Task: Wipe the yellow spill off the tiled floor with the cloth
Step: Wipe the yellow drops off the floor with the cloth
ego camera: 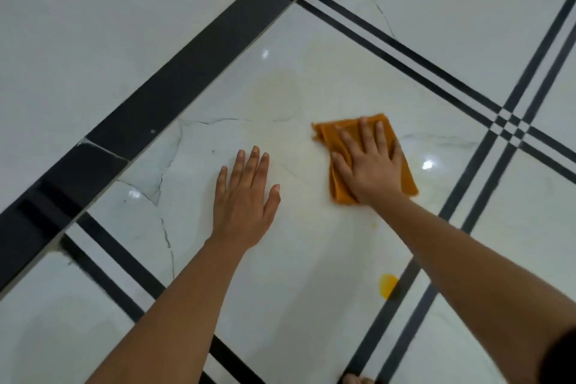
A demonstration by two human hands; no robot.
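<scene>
My right hand presses the orange cloth flat, fingers spread. My left hand lies flat, fingers straight, on the floor beside it.

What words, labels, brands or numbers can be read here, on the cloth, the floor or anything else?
None can be read.
The orange cloth under the right hand is plain, with no tag or print showing.
The tiled floor bears only its veined, dark-striped pattern, no writing.
</scene>
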